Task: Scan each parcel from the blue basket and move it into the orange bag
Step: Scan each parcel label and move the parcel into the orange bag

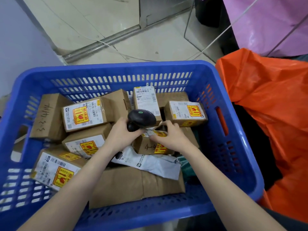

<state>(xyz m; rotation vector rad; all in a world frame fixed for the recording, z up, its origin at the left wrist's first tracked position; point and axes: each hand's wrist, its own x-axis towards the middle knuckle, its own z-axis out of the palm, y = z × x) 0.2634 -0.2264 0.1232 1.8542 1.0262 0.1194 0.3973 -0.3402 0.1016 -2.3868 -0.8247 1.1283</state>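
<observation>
The blue basket point(126, 67) fills the middle of the head view and holds several brown cardboard parcels with white labels and yellow-red stickers. My left hand point(122, 133) grips a black handheld scanner point(141, 118) over the basket's centre. My right hand point(168, 135) holds a small brown parcel point(146, 147) just under the scanner, fingers curled over its top edge and label. A white plastic mailer point(155, 164) lies below that parcel. The orange bag point(270, 100) stands open right of the basket, its inside dark.
A large flat carton point(136, 184) lies at the basket's near side. Beyond the basket are pale floor tiles point(126, 30), loose white cables and a metal door track. A pink plastic sheet point(270, 22) hangs at the upper right, a grey wall at the left.
</observation>
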